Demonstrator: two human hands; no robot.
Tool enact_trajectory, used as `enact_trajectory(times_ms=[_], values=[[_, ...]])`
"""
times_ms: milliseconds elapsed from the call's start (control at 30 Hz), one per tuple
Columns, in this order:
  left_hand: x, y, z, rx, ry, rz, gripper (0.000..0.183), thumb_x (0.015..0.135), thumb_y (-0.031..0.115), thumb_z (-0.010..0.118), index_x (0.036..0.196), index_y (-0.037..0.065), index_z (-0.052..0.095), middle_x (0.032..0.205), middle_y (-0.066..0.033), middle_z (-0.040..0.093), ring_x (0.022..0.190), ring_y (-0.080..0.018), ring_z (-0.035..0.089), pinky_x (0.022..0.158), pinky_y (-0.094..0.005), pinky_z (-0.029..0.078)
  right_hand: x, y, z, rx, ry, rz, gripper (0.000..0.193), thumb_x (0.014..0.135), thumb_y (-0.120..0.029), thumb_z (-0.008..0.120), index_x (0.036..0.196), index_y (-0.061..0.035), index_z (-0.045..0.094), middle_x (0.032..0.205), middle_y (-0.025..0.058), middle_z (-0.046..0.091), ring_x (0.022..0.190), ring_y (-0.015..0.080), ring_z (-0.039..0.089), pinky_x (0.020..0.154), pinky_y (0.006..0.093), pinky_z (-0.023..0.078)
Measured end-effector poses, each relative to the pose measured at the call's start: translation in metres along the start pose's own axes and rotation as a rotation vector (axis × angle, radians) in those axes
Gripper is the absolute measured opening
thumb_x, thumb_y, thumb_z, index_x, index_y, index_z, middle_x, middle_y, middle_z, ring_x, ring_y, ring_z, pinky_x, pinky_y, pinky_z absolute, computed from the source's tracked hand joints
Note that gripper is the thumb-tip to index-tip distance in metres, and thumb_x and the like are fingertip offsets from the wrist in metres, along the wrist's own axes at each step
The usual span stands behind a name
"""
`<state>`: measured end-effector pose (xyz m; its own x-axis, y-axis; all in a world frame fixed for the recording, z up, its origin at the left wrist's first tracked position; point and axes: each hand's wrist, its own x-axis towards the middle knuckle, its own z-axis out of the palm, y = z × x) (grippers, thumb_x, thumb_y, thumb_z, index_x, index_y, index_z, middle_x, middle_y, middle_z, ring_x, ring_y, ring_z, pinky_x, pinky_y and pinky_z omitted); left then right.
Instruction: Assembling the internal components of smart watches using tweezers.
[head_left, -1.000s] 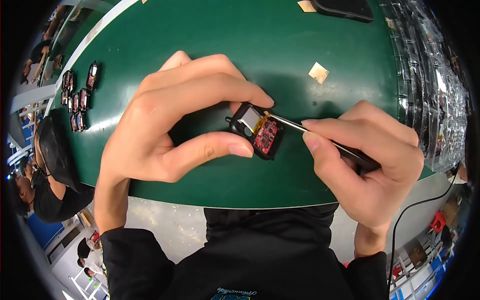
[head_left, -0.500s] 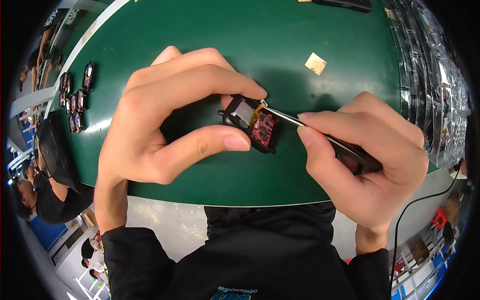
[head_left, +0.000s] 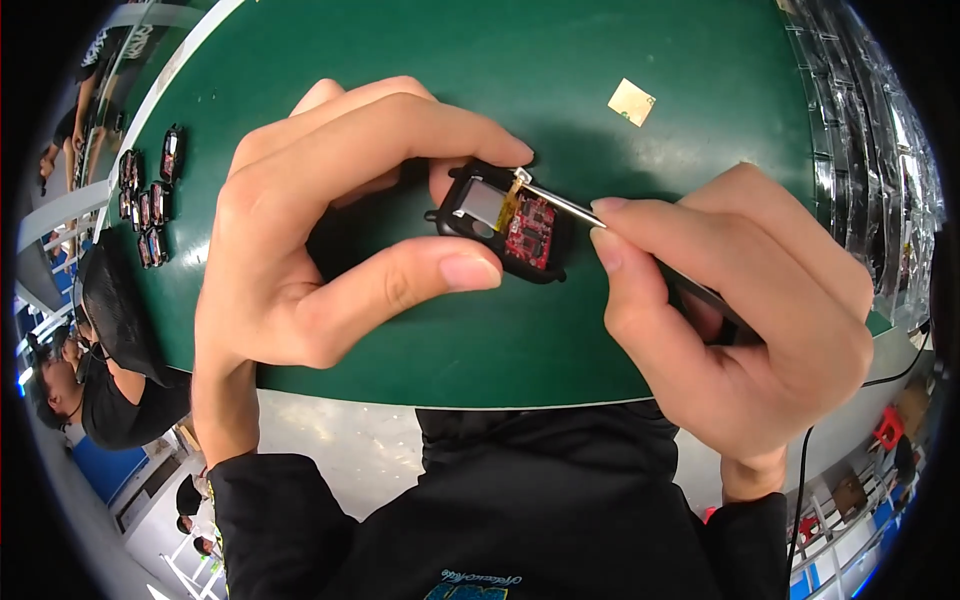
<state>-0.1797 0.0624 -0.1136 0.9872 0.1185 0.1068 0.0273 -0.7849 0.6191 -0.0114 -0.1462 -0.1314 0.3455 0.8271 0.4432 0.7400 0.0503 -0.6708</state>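
My left hand (head_left: pixel 310 220) grips a small black electronic device casing (head_left: pixel 445 220) between thumb and fingers, just above the green table. The casing lies open toward me, showing a red circuit board (head_left: pixel 532 235), a silvery rectangular battery (head_left: pixel 483 203) and a strip of amber tape. My right hand (head_left: pixel 740 300) is closed around a pair of tweezers (head_left: pixel 560 204). Their metal tip touches a small white piece (head_left: pixel 521 176) at the casing's upper edge, near my left index fingertip. Whether the tips pinch that piece is too small to tell.
A pale square sticker (head_left: pixel 631 102) lies beyond my right hand on the green table (head_left: pixel 560 50). Several similar open devices (head_left: pixel 150 205) sit at the far left. Stacked clear plastic trays (head_left: pixel 870 170) line the right side. At the left edge a person (head_left: pixel 130 400) in black is seated.
The casing has moved slightly away from me and tilted, so its inside faces up more fully. The tweezers have followed the white piece at its edge.
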Motion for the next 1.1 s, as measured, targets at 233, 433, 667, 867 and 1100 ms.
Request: enact_trajectory(times_ms=[233, 433, 667, 867, 1100], values=[[0.001, 0.004, -0.002, 0.015, -0.021, -0.010, 0.068, 0.080, 0.053, 0.084, 0.114, -0.006, 0.079, 0.101, -0.0119, 0.078, 0.075, -0.0171, 0.055, 0.073, -0.0334, 0.037, -0.003, -0.003, 0.003, -0.025, 0.015, -0.020, 0.028, 0.070, 0.015, 0.083, 0.095, 0.0030, 0.083, 0.068, 0.0025, 0.062, 0.048, 0.0045, 0.040, 0.046, 0.0252, 0.023], [0.001, 0.005, -0.002, 0.036, -0.016, -0.032, 0.068, 0.080, 0.053, 0.084, 0.111, -0.007, 0.078, 0.099, -0.0118, 0.077, 0.075, -0.0172, 0.055, 0.072, -0.0333, 0.037, -0.003, -0.003, 0.002, -0.012, 0.006, -0.020, 0.028, 0.070, 0.016, 0.082, 0.095, 0.0032, 0.082, 0.067, 0.0023, 0.061, 0.048, 0.0043, 0.039, 0.045, 0.0254, 0.022], [0.001, 0.006, -0.001, 0.003, -0.007, -0.038, 0.068, 0.081, 0.055, 0.083, 0.111, -0.007, 0.078, 0.098, -0.0121, 0.077, 0.075, -0.0172, 0.056, 0.073, -0.0332, 0.037, -0.004, -0.002, 0.003, 0.018, 0.016, -0.001, 0.027, 0.070, 0.017, 0.081, 0.094, 0.0046, 0.081, 0.066, 0.0026, 0.060, 0.048, 0.0038, 0.042, 0.045, 0.0246, 0.022], [0.001, 0.007, -0.001, 0.024, -0.014, -0.039, 0.067, 0.083, 0.054, 0.083, 0.111, -0.007, 0.078, 0.099, -0.0123, 0.077, 0.076, -0.0176, 0.056, 0.073, -0.0332, 0.038, -0.005, -0.002, 0.001, 0.036, 0.022, 0.008, 0.027, 0.071, 0.018, 0.080, 0.095, 0.0055, 0.081, 0.067, 0.0035, 0.061, 0.049, 0.0040, 0.046, 0.046, 0.0233, 0.024], [0.001, 0.004, -0.002, 0.042, -0.020, 0.010, 0.070, 0.084, 0.057, 0.084, 0.113, -0.007, 0.078, 0.100, -0.0129, 0.077, 0.076, -0.0176, 0.057, 0.071, -0.0324, 0.037, 0.004, -0.016, -0.009, -0.107, -0.161, 0.158, 0.027, 0.072, 0.019, 0.080, 0.095, 0.0059, 0.081, 0.069, 0.0058, 0.064, 0.052, 0.0066, 0.052, 0.047, 0.0228, 0.030]])
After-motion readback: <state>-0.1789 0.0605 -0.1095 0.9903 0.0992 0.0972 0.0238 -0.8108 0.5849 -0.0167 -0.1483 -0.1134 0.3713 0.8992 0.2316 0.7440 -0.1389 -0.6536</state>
